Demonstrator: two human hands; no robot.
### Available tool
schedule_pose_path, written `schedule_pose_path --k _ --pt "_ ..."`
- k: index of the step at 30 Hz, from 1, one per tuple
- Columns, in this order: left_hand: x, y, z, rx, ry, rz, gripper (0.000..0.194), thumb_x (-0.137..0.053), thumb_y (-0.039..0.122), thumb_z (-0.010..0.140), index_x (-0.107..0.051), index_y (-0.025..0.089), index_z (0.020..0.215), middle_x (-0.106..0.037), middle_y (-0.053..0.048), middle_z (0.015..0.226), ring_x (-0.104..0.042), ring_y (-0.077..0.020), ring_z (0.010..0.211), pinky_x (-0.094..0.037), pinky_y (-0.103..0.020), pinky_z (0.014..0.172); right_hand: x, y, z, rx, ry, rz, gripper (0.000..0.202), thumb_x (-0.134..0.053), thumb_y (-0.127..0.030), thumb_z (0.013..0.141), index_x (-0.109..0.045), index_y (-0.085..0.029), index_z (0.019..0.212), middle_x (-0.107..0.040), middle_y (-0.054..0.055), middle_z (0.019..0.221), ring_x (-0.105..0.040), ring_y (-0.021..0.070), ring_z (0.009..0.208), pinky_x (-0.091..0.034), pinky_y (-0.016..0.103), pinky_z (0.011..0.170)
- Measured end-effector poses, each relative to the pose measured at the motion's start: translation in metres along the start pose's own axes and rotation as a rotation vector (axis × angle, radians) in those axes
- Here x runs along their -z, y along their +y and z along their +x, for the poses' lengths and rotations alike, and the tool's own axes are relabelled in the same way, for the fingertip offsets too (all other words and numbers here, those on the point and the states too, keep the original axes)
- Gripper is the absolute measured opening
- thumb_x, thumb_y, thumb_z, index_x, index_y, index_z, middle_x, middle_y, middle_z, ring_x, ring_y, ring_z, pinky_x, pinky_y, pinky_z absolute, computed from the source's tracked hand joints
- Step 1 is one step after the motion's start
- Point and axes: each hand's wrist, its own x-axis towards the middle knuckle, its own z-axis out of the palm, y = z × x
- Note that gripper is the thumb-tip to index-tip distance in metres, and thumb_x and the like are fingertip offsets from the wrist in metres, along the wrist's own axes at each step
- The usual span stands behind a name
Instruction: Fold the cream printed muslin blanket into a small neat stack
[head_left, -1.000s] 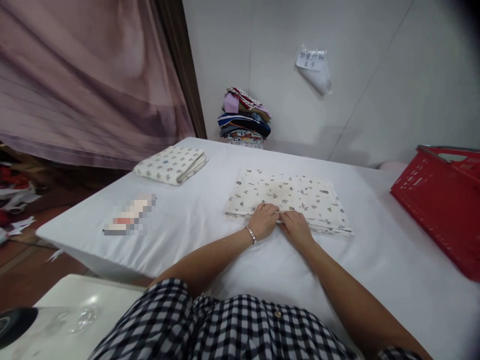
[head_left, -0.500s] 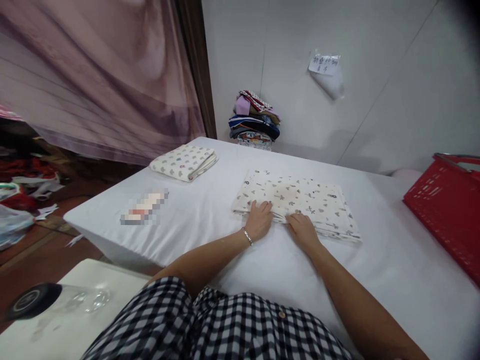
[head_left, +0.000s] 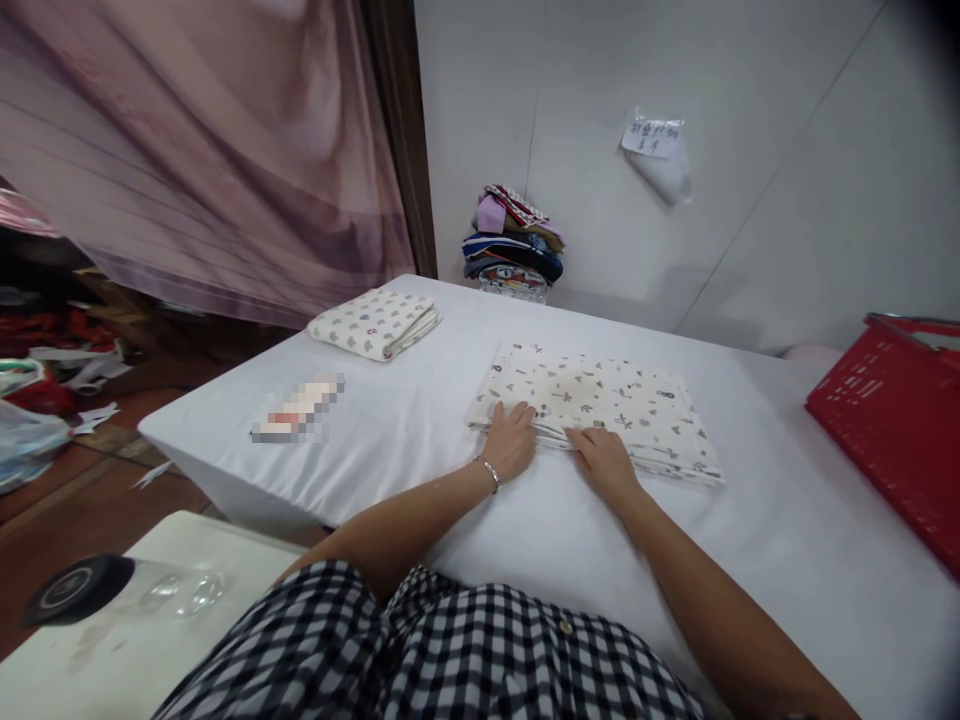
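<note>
A folded white cloth with small plant prints [head_left: 592, 395] lies flat on the white-covered table [head_left: 420, 400]. My left hand [head_left: 511, 442], with a bracelet at the wrist, is at its near edge toward the left, fingertips on the fabric and thumb hidden. Just to the right, my right hand [head_left: 602, 462] touches the same edge. The fingers of both hands curl over the edge layers, pinching the fabric. A second folded cloth with grey prints [head_left: 371, 322] rests at the table's far left.
A blurred-out flat object [head_left: 298, 410] lies on the table's left. At the right edge stands a red basket [head_left: 885, 420]. Stacked fabrics [head_left: 514, 245] stand by the wall. A clear bottle with a dark cap [head_left: 82, 590] lies on a white surface at lower left.
My left hand has shifted slightly left along the cloth's near edge. My right hand remains at nearly the same spot. The view has moved a little.
</note>
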Motion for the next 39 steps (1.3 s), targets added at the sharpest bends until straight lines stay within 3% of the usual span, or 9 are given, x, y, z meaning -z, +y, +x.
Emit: schedule_pose_path --k 8,12,16,23,27,31,39 --pt "0.002 -0.021 -0.004 -0.166 -0.013 -0.036 0.019 -0.046 0.013 0.084 -0.065 0.018 0.084 -0.061 -0.008 0.115 -0.046 -0.0234 0.119 -0.026 -0.053 0.108 0.003 -0.003 -0.001 0.007 -0.029 -0.048 0.030 -0.046 -0.018 0.091 -0.061 -0.023 0.117 -0.060 0.008 0.099 -0.049 0.0205 0.088 -0.032 0.031 0.076" --pt "-0.001 -0.036 -0.005 -0.263 -0.068 -0.082 0.015 -0.048 0.019 0.087 -0.063 0.017 0.087 -0.062 -0.008 0.110 -0.054 -0.0206 0.106 -0.036 -0.045 0.102 0.001 -0.003 -0.001 0.007 -0.023 -0.043 0.030 -0.047 -0.017 0.092 -0.061 -0.024 0.117 -0.060 0.007 0.100 -0.049 0.0204 0.089 -0.031 0.030 0.076" --pt "-0.008 -0.057 -0.012 -0.324 -0.028 -0.205 0.020 -0.043 0.021 0.090 -0.061 0.017 0.098 -0.061 -0.009 0.115 -0.057 -0.0183 0.104 -0.046 -0.036 0.092 -0.001 -0.001 -0.002 0.005 -0.020 -0.020 0.030 -0.047 -0.016 0.091 -0.061 -0.024 0.116 -0.060 0.007 0.101 -0.048 0.0199 0.090 -0.031 0.030 0.076" --pt "-0.004 -0.097 -0.035 -0.108 -0.006 -0.322 0.030 -0.044 0.021 0.086 -0.055 0.016 0.114 -0.064 -0.010 0.112 -0.057 -0.0187 0.108 -0.045 -0.037 0.098 -0.004 -0.001 -0.003 -0.017 -0.016 0.021 0.031 -0.041 -0.016 0.093 -0.063 -0.022 0.114 -0.059 0.007 0.099 -0.048 0.0194 0.088 -0.032 0.030 0.078" --pt "0.001 -0.111 -0.042 -0.110 -0.003 -0.305 0.033 -0.038 0.017 0.087 -0.058 0.019 0.113 -0.062 -0.007 0.119 -0.050 -0.0178 0.121 -0.039 -0.039 0.105 -0.004 -0.002 -0.003 -0.033 -0.023 0.033 0.032 -0.040 -0.018 0.093 -0.062 -0.023 0.117 -0.059 0.007 0.100 -0.048 0.0199 0.089 -0.033 0.031 0.079" --pt "0.004 -0.114 -0.043 -0.123 0.016 -0.234 0.036 -0.037 0.013 0.086 -0.061 0.019 0.113 -0.061 -0.005 0.124 -0.044 -0.0177 0.127 -0.041 -0.037 0.105 0.000 -0.004 -0.002 -0.050 -0.026 0.040 0.037 -0.041 -0.016 0.092 -0.055 -0.020 0.126 -0.059 0.009 0.102 -0.049 0.0211 0.090 -0.034 0.032 0.080" --pt "0.013 -0.106 -0.044 0.024 -0.106 -0.105 0.042 -0.038 0.013 0.081 -0.064 0.024 0.112 -0.061 -0.002 0.124 -0.059 -0.0203 0.111 -0.051 -0.037 0.090 0.004 -0.006 0.003 -0.049 -0.050 0.042 0.029 -0.044 -0.019 0.093 -0.061 -0.023 0.116 -0.059 0.008 0.098 -0.048 0.0202 0.089 -0.033 0.032 0.078"
